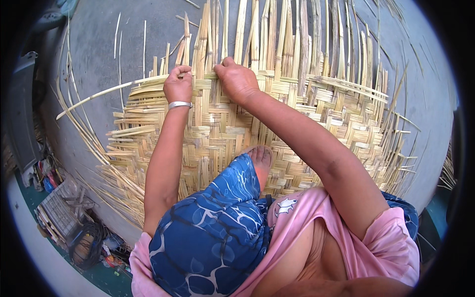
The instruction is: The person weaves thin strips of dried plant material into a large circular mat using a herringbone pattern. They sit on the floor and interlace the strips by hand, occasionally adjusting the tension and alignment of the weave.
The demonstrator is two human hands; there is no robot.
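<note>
Fingertips of both hands hidden among strips; palms not visible. Near edge of woven bamboo mat covered by blue patterned trouser knee and pink shirt. Left hand closed in a fist on a horizontal bamboo strip at mat's far-left edge; silver bangle on wrist. Right hand curled, pressing same weaving row just beside. Bare foot resting on mat centre. Loose uprights unwoven beyond far edge. Grey concrete floor beneath. Clutter at lower left, indistinct.
</note>
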